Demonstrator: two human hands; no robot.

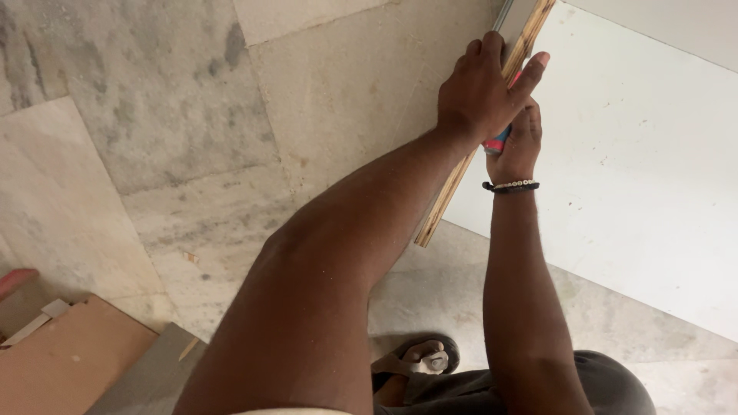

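On a marble floor (154, 115), the left hand (480, 92) presses flat-fingered on a white board's (630, 154) plywood edge (450, 188), steadying it; beside it, the right hand (516, 146) grips a red-blue tool (498, 142).

We see a floor (154, 100) of large grey and beige stone tiles, mottled with darker patches and crossed by thin joint lines. At the lower left we find a brown board (65, 361) lying flat, with a grey panel (150, 376) just beside it on the right. A pale strip (34, 323) rests at the upper edge of the brown board. Near the bottom centre we note a foot in a dark sandal (419, 360) on the tiles.
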